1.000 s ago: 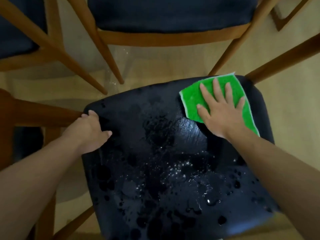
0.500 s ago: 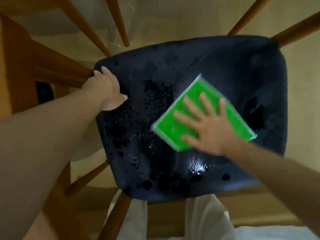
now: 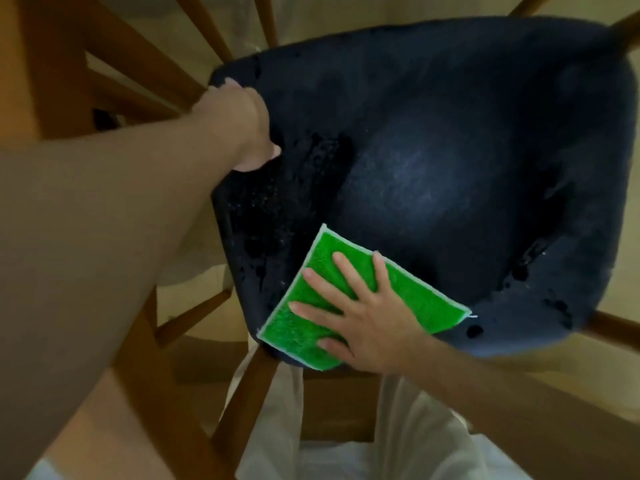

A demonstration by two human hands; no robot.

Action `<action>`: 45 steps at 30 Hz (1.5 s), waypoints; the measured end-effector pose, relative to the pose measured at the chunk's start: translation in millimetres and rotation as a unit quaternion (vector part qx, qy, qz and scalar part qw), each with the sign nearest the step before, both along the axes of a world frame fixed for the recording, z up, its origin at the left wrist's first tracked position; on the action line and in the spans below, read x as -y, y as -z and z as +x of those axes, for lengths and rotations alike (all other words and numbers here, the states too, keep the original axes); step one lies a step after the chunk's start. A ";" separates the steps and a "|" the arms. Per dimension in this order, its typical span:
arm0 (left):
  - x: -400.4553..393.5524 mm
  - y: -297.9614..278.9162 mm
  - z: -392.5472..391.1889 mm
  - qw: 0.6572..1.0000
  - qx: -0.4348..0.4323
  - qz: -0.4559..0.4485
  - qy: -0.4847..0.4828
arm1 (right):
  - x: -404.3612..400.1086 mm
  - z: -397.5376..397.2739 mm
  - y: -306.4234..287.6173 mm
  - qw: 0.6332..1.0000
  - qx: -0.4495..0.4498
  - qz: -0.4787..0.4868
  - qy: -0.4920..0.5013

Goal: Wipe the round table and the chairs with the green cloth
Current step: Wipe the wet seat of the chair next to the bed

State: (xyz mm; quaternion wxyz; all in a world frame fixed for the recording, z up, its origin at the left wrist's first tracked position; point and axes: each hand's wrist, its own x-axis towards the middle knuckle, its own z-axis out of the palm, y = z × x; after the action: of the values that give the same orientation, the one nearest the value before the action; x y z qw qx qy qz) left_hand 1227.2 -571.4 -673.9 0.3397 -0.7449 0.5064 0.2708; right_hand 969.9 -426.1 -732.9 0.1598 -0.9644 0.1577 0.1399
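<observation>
Currently cloth [image 3: 349, 306] lies at near-left corner of seat [image 3: 450, 140], part overhanging the rim. Risk 1: w/ further pull toward body, cloth may slide off edge and drop to floor. Risk 2: wet patch on left side gets missed. Right hand [image 3: 363, 317] lies flat on cloth, fingers spread, pressing. Left hand [image 3: 242, 123] grips seat's far-left edge, steadying chair.

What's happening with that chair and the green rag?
A person is wiping a chair's dark seat. The right hand presses the green cloth flat against the seat's near edge, fingers spread. The left hand grips the seat's far left edge to steady it. Wet patches still show on the left side and near the right edge.
</observation>
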 end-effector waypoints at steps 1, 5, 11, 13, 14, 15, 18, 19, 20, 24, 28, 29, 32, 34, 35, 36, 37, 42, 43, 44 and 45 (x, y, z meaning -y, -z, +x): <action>1.3 1.7 0.4 1.000 0.001 0.019 0.014 | 21.6 1.3 0.5 1.000 0.016 -0.001 -0.015; 1.5 -0.4 -1.6 0.998 -0.032 0.010 0.046 | 140.5 16.0 8.2 0.984 0.029 -0.084 0.157; 13.2 -9.0 -4.9 0.996 -0.051 0.060 0.033 | 211.1 78.8 4.5 0.855 -0.045 -0.075 0.510; 16.1 -19.4 -4.8 0.996 -0.060 0.057 0.045 | 167.2 92.3 4.0 0.896 -0.035 -0.079 0.436; 16.0 -25.1 -3.9 0.995 -0.061 0.054 0.057 | 137.7 93.6 3.8 0.922 -0.023 -0.075 0.378; 15.8 -31.2 -3.6 0.995 -0.058 0.051 0.069 | 106.2 89.0 3.6 0.945 -0.013 -0.068 0.319; 2.4 -59.7 -4.4 0.993 -0.046 -0.020 0.107 | 18.5 51.5 1.7 0.991 0.001 -0.027 0.131; -9.1 -71.0 -2.5 0.986 -0.047 -0.101 0.122 | -3.0 35.8 0.6 0.997 -0.005 -0.004 0.081; -23.7 -83.9 0.3 0.969 -0.048 -0.199 0.135 | -13.4 24.5 -2.1 0.999 -0.014 0.013 0.047; -85.0 -125.4 13.7 0.903 -0.021 -0.415 0.108 | 21.6 34.8 -10.5 0.999 -0.030 0.016 0.021; -110.3 -129.0 26.3 0.906 -0.014 -0.423 -0.025 | 122.3 93.4 -3.1 0.976 -0.034 -0.029 0.212; -111.2 -128.7 26.5 0.897 -0.024 -0.438 -0.043 | 145.7 113.1 -1.4 0.960 -0.033 -0.019 0.279; -108.5 -125.1 27.0 0.883 -0.036 -0.466 -0.054 | 170.9 168.9 1.2 0.910 -0.051 -0.015 0.411; -109.0 -124.1 27.6 0.881 -0.040 -0.467 -0.056 | 152.7 188.0 3.0 0.914 -0.034 -0.040 0.402; -109.3 -123.9 28.2 0.882 -0.041 -0.466 -0.057 | 137.8 188.8 4.2 0.931 -0.017 -0.048 0.362; -109.3 -124.2 29.0 0.882 -0.042 -0.465 -0.057 | 119.1 183.7 5.8 0.951 -0.003 -0.049 0.307; -109.0 -124.9 29.5 0.883 -0.045 -0.464 -0.058 | 96.8 173.1 7.4 0.969 0.006 -0.043 0.243; -108.5 -128.2 29.6 0.890 -0.048 -0.450 -0.062 | -25.5 75.6 2.5 0.998 -0.005 0.029 -0.051; -107.7 -127.8 29.3 0.891 -0.046 -0.448 -0.061 | -30.3 64.9 1.1 0.996 -0.013 0.036 -0.082; -107.1 -127.3 29.2 0.892 -0.045 -0.446 -0.061 | -23.2 63.4 0.9 0.993 -0.013 0.041 -0.113; -106.3 -126.9 29.1 0.893 -0.045 -0.445 -0.060 | -7.9 69.3 2.0 0.990 0.002 0.038 -0.136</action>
State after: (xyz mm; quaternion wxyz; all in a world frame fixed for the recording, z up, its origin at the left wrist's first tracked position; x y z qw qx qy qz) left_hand 1256.3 -465.1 -546.9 -0.0671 -0.8342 0.5428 0.0707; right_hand 1039.2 -418.2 -734.9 0.1763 -0.9704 0.0189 0.1640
